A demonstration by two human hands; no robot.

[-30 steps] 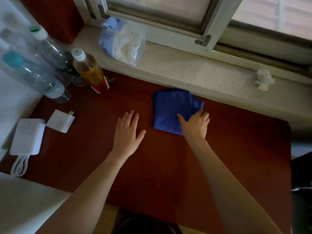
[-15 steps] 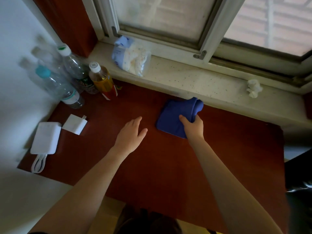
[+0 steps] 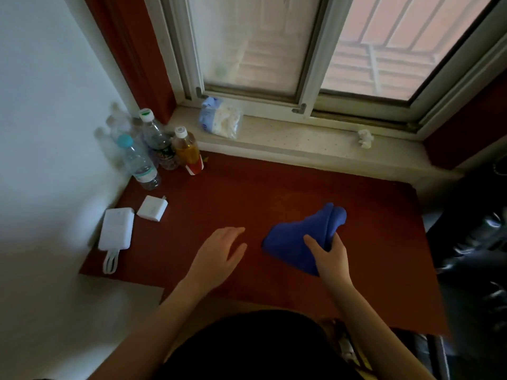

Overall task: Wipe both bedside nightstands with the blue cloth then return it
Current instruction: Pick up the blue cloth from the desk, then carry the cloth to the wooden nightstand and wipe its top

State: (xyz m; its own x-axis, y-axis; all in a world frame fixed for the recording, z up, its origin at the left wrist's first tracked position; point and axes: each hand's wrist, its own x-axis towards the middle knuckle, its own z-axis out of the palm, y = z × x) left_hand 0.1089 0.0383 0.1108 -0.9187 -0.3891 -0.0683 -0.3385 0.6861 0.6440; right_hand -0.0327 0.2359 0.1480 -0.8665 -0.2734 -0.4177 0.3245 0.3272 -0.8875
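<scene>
The blue cloth [image 3: 299, 237] is bunched up over the red-brown nightstand top [image 3: 274, 193], right of centre. My right hand [image 3: 330, 255] grips it from the near side, thumb on top and fingers curled around its right fold, so the far end sticks up. My left hand [image 3: 219, 252] hovers flat just left of the cloth, fingers apart, holding nothing.
Three bottles [image 3: 162, 149] stand in the far left corner by the wall. A white power bank with cable [image 3: 116, 229] and a white charger [image 3: 152, 208] lie at the left edge. A plastic bag [image 3: 220, 117] and a crumpled tissue [image 3: 365, 137] sit on the windowsill.
My right hand closed on the flat folded cloth, bunched it and drew it toward me. The view pulled back and up, showing more of the window. The left hand stayed open.
</scene>
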